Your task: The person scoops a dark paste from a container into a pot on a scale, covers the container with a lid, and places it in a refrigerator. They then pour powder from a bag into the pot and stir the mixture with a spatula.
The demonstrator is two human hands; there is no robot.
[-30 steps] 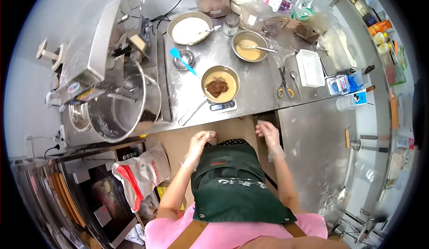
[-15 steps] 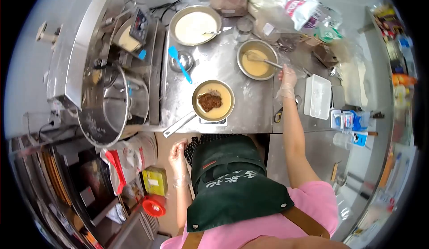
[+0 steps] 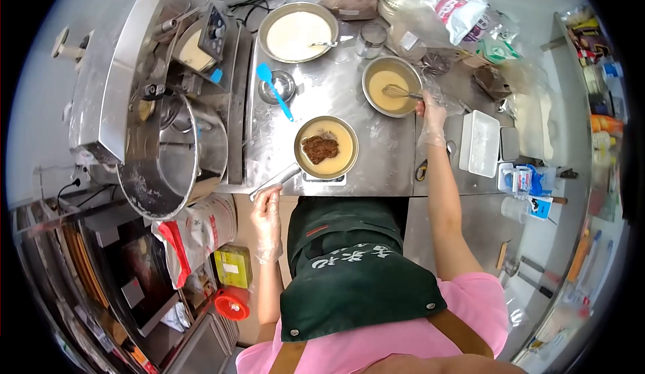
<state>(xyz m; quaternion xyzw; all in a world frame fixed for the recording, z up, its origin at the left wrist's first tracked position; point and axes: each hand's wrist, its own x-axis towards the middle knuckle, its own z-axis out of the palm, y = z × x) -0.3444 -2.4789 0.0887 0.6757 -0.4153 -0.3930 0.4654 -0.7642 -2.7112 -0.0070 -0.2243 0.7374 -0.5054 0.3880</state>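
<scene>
The left hand point(image 3: 267, 207), in a clear glove, is reaching forward at the end of a bent arm, its fingers drawn together and pointing away from the torso. The left forearm is running nearly straight ahead, close to the body's side. The right arm is extending farther forward, its forearm slanting slightly inward toward the wrist. The right hand point(image 3: 432, 113), likewise gloved, is curling its fingers inward in a closed grip.

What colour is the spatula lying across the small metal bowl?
The spatula is bright blue, head and handle alike; it shows best in the head view.
</scene>
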